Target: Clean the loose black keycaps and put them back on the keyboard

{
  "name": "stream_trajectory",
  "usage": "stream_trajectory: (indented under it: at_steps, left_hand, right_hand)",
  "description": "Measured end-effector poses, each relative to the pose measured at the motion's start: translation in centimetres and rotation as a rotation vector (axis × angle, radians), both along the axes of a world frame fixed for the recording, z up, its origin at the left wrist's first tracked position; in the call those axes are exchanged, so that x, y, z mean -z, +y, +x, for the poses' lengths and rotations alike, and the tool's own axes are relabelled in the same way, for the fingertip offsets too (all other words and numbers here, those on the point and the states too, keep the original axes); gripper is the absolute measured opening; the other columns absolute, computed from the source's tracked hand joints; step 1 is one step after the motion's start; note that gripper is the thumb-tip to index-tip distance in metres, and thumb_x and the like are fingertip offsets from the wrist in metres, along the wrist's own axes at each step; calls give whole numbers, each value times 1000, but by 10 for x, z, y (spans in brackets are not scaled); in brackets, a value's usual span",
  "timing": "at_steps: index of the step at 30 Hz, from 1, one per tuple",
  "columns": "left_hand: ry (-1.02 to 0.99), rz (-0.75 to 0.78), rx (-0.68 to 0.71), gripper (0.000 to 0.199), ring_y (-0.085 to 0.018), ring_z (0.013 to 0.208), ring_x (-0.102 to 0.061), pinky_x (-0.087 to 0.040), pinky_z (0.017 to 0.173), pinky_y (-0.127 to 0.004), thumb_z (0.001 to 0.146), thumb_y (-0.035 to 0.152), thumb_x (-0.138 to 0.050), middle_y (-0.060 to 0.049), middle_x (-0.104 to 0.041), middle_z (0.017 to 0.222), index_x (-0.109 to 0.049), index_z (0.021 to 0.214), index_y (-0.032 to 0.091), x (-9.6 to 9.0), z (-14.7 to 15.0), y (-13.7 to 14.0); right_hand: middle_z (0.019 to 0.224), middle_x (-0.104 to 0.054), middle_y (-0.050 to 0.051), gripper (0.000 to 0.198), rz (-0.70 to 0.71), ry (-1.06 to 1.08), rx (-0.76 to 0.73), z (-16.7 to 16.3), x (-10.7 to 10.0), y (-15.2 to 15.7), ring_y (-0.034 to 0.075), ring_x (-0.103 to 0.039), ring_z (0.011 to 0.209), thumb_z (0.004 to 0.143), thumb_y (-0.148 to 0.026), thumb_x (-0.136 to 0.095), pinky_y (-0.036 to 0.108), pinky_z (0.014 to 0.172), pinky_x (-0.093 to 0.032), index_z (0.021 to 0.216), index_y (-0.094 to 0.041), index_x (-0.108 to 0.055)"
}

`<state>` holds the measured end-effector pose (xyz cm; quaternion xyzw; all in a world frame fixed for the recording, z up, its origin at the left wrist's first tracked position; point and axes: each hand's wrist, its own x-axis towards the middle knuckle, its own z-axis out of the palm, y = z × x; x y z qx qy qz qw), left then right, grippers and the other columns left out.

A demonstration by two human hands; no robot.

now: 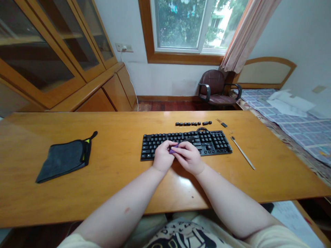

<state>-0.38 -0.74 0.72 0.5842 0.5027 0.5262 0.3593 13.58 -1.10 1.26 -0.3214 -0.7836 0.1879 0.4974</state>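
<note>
My left hand (164,155) and my right hand (190,158) meet over the front of a black keyboard (219,142). The fingers of both are closed on a small purple object (173,149), mostly covered by the fingertips. A dark piece (189,139) sticks out up and right beyond my right fingers; whether it belongs to the purple object I cannot tell. Behind the keyboard stands a row of loose black keycaps (192,123). To their right lies a wire keycap puller (223,124) with a black handle. A thin pale stick brush (243,153) with a dark tip rests right of the keyboard.
On the left of the wooden table (116,186) lies a folded dark grey cloth (66,156) with a black loop. Beyond the table are a glass-doored cabinet (49,69), a brown armchair (214,86) and a bed (284,106).
</note>
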Motion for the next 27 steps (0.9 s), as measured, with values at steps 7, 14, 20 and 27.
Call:
stream_trajectory:
  at_steps: [7, 14, 20, 27]
  left_hand:
    - [-36, -56, -104, 20, -15, 66, -64, -53, 62, -26, 61, 25, -71, -2, -68, 73, -64, 77, 15, -3, 4, -1]
    - [-79, -24, -4, 17, -15, 70, -65, -54, 67, -27, 61, 18, -68, -2, -69, 76, -64, 77, 16, 2, 0, 2]
    - [-159, -80, -75, 20, -15, 69, -65, -54, 66, -29, 61, 25, -72, -2, -69, 74, -62, 75, 15, 3, 1, 7]
    - [-291, -81, -145, 26, -16, 72, -66, -55, 71, -31, 57, 26, -76, -2, -69, 75, -59, 73, 15, 0, -1, 10]
  right_hand:
    - [81, -60, 4, 18, -143, 148, 368, 10, -4, 16, 18, -58, 79, 82, -27, -57, 34, 74, -49, 92, -27, -71]
    - [83, -63, 3, 16, -167, 11, 67, 2, -11, 5, 17, -60, 80, 81, -26, -58, 33, 74, -50, 89, -29, -71]
    - [81, -63, 4, 16, -221, 112, 285, 7, -9, 15, 18, -60, 80, 81, -28, -57, 34, 77, -49, 85, -26, -72]
    - [81, -64, 6, 18, -207, 201, 527, 16, -1, 29, 20, -60, 80, 80, -31, -57, 37, 82, -47, 82, -21, -72]
